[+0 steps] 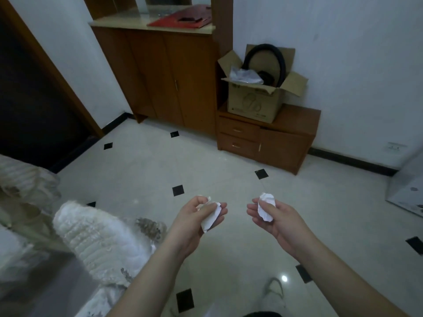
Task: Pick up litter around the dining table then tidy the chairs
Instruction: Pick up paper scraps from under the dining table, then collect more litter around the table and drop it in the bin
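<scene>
My left hand (194,223) is held out over the tiled floor, its fingers closed around a crumpled piece of white paper (211,217). My right hand (274,218) is level with it, a short gap to the right, and grips a second crumpled white paper (265,208) between thumb and fingers. At the lower left stands a chair with a white lace cover (91,239). The dining table itself is not clearly visible.
A tall wooden cabinet (164,74) stands against the far wall, with a low drawer unit (270,136) to its right carrying an open cardboard box (256,97). A dark doorway (34,99) is at the left. A white box (409,191) sits at the right edge.
</scene>
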{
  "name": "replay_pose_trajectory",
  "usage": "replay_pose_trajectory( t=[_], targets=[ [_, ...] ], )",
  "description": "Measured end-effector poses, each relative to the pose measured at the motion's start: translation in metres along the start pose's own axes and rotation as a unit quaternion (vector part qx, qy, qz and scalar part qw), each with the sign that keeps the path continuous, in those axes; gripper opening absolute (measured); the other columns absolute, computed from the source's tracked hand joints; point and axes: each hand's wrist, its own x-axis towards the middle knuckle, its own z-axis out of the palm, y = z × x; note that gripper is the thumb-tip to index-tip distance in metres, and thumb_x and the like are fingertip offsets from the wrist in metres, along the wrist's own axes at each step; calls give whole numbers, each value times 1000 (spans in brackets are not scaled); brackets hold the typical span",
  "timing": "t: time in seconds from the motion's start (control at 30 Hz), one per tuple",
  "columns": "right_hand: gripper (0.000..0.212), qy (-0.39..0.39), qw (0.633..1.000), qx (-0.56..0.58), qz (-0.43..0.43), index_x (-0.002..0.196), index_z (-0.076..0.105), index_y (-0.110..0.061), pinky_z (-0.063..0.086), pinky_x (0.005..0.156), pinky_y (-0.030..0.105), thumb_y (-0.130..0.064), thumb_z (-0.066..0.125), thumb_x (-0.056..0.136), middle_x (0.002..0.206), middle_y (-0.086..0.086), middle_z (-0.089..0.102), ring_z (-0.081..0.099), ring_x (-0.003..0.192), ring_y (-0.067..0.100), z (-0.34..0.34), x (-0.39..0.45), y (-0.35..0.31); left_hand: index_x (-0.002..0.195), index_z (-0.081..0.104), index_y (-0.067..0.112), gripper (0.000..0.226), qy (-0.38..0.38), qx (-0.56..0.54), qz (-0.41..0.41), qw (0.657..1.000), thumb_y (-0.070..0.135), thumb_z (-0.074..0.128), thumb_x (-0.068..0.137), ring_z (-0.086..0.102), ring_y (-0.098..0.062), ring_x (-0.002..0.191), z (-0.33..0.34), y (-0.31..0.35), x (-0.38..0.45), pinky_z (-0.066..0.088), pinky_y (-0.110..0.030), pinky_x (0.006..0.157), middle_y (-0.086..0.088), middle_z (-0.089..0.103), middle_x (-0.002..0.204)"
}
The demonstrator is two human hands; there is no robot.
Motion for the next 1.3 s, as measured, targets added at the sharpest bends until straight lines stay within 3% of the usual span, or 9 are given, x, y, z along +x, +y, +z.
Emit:
replay_pose_trajectory(
  t=[0.17, 0.3, 0.4, 0.5, 0.63, 0.7, 0.83, 1.07, 1.3],
  targets=[
    [20, -27, 1000, -11, -5, 101, 65, 4, 57, 71, 27, -13, 57, 95, 94, 18, 73, 72, 86, 25, -6, 72, -44, 92, 45, 4, 13, 26, -21, 10, 999, -8, 48, 92, 70, -29, 99, 30, 22, 61, 58, -30, 80, -23, 71, 102],
    [22, -78, 997, -13, -2, 105, 59, 5, 57, 68, 25, -12, 47, 99, 88, 17, 72, 71, 77, 22, -8, 127, -82, 103, 45, 7, 22, 78, -80, 14, 994, -10, 42, 89, 71, -30, 91, 52, 40, 111, 58, -37, 79, -22, 71, 96],
    [26, -134, 991, -21, 15, 114, 59, -2, 56, 69, 24, -14, 40, 103, 96, 18, 72, 71, 80, 22, -3, 166, -104, 108, 48, 11, 26, 91, -112, 16, 989, -6, 39, 90, 66, -27, 76, 58, 54, 136, 55, -36, 73, -13, 68, 83],
    [29, -185, 982, 12, 38, 119, 60, -6, 56, 77, 26, -11, 36, 103, 109, 16, 70, 69, 96, 25, 10, 201, -115, 110, 53, 11, 32, 109, -147, 21, 983, -5, 37, 88, 54, -24, 70, 51, 65, 153, 46, -35, 73, -6, 56, 76],
    [32, -229, 968, 61, 82, 121, 60, -2, 54, 86, 30, -5, 38, 99, 118, 14, 67, 66, 108, 26, 49, 245, -110, 104, 53, 13, 28, 122, -198, 48, 971, -3, 43, 83, 46, -21, 71, 21, 82, 168, 40, -34, 74, -4, 46, 79],
    [31, -243, 962, 57, 109, 120, 61, -1, 55, 82, 29, -4, 39, 97, 104, 13, 66, 66, 93, 21, 78, 266, -108, 101, 54, 14, 30, 129, -210, 72, 967, 1, 51, 74, 47, -21, 71, -2, 93, 177, 42, -33, 73, -4, 47, 79],
    [32, -265, 952, 34, 151, 117, 63, -3, 49, 72, 26, -3, 40, 94, 81, 5, 53, 50, 72, 15, 146, 303, -104, 96, 53, 14, 30, 158, -249, 112, 949, 4, 53, 69, 41, -19, 66, -55, 118, 199, 37, -29, 63, -4, 45, 77],
    [22, -316, 934, -15, 168, 115, 58, -4, 37, 53, 21, -11, 49, 96, 75, 2, 46, 40, 61, 11, 265, 354, -94, 92, 51, 15, 35, 195, -299, 167, 919, 5, 62, 60, 37, -17, 63, -139, 167, 223, 30, -28, 62, -3, 41, 77],
    [27, -363, 914, -43, 178, 121, 57, -4, 32, 58, 25, -12, 46, 97, 74, 2, 45, 38, 62, 11, 340, 398, -92, 90, 56, 13, 31, 218, -309, 204, 903, 11, 65, 61, 42, -17, 64, -196, 207, 253, 36, -28, 59, -3, 45, 75]
  ],
)
